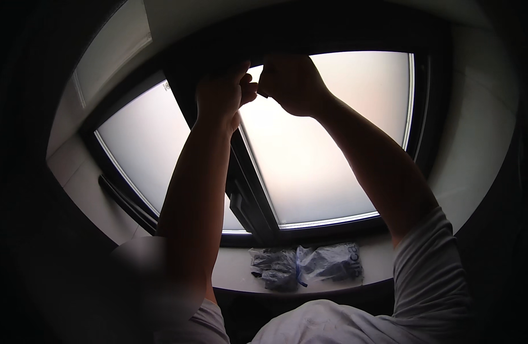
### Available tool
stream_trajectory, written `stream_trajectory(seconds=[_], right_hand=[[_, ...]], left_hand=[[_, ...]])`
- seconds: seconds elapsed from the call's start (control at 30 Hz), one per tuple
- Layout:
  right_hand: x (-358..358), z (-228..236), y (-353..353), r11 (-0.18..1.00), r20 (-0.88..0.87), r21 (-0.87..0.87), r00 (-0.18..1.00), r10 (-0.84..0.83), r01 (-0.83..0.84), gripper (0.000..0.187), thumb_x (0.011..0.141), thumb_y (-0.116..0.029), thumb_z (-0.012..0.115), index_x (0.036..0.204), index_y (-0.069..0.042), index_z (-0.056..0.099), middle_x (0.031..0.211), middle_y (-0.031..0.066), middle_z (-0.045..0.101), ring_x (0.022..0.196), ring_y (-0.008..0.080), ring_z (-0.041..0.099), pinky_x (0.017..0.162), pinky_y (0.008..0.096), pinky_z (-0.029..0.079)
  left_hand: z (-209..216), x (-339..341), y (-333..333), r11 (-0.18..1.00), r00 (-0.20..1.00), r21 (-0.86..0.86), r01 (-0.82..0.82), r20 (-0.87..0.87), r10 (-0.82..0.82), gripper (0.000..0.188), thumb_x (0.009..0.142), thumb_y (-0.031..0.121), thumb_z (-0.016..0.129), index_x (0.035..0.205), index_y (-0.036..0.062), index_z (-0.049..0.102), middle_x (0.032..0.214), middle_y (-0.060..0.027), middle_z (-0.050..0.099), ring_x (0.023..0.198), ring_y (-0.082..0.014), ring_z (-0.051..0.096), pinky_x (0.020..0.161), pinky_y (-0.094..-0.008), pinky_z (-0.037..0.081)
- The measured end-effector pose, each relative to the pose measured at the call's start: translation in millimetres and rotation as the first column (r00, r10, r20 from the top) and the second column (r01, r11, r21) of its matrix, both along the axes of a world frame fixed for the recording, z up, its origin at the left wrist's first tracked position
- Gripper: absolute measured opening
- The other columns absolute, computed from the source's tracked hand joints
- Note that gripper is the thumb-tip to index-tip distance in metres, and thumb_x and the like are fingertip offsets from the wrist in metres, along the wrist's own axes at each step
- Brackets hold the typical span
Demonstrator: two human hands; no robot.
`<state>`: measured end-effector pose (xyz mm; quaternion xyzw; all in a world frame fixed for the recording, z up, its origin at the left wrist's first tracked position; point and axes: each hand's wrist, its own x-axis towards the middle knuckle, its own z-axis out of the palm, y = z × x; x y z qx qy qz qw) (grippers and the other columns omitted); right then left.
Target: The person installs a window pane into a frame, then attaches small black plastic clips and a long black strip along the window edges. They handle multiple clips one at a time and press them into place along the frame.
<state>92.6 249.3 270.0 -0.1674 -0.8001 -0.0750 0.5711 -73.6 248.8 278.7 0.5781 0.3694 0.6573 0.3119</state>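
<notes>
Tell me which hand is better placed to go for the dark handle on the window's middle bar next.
Probably the left hand: its forearm appears right beside the handle in this view. The right hand is up against the bright right pane, seemingly farther across.

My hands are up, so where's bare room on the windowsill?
Two windowsill patches: between left forearm and plastic bag, and between bag and right sleeve. The bag crowds the middle; left hand and right hand crowd the upper window frame.
</notes>
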Motion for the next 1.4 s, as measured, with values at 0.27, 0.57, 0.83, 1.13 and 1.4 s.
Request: stream_trajectory(seconds=[0.27,0.57,0.83,1.13,1.4], right_hand=[[18,-4,12,0.977,0.022,-0.210,0.999,0.040,-0.035,0.013,0.099,-0.012,0.063,0.092,-0.001,0.067,0.069,0.0069,0.069,0.058,0.0130,0.069,0.053,0.0257,0.056],[8,-9,18,0.943,0.093,-0.266,0.979,-0.183,0.202,0.010,0.098,-0.012,0.061,0.098,-0.005,0.067,0.081,0.0055,0.070,0.074,0.0137,0.068,0.068,0.0316,0.056],[-30,10,40,0.968,-0.296,-0.241,0.944,-0.142,0.071,0.025,0.095,-0.028,0.075,0.108,-0.007,0.070,0.083,0.0003,0.072,0.072,0.0088,0.066,0.057,0.0253,0.052],[-26,22,5,0.827,-0.243,-0.561,0.963,-0.119,-0.040,0.031,0.093,-0.033,0.069,0.110,-0.007,0.070,0.082,0.0067,0.072,0.060,0.0163,0.066,0.054,0.0309,0.053],[-29,16,-3,0.843,-0.357,-0.523,0.931,-0.084,-0.125,0.032,0.095,-0.033,0.076,0.104,-0.003,0.069,0.059,0.0039,0.061,0.040,0.0095,0.054,0.035,0.0211,0.041]], left_hand=[[-8,5,-4,0.999,0.999,0.044,-0.025,-0.030,0.026,0.019,0.103,0.018,0.064,0.111,0.0007,0.067,0.091,-0.0117,0.072,0.077,-0.0192,0.074,0.070,-0.0306,0.063],[-4,2,-9,0.998,0.997,0.028,-0.047,-0.052,0.048,0.015,0.103,0.017,0.062,0.106,0.0033,0.067,0.086,-0.0087,0.070,0.073,-0.0157,0.071,0.063,-0.0272,0.055],[7,8,-8,0.997,0.996,-0.002,-0.073,-0.042,0.073,0.014,0.103,0.018,0.060,0.099,0.0064,0.066,0.079,-0.0030,0.065,0.064,-0.0099,0.063,0.057,-0.0244,0.045],[4,6,-3,0.993,0.994,0.054,-0.107,-0.014,0.108,0.015,0.102,0.019,0.062,0.095,0.0055,0.065,0.078,-0.0041,0.065,0.066,-0.0126,0.068,0.054,-0.0229,0.046],[1,9,0,0.997,1.000,0.078,-0.029,0.009,0.028,0.019,0.104,0.023,0.058,0.101,0.0055,0.064,0.078,-0.0050,0.064,0.065,-0.0137,0.069,0.054,-0.0231,0.048]])
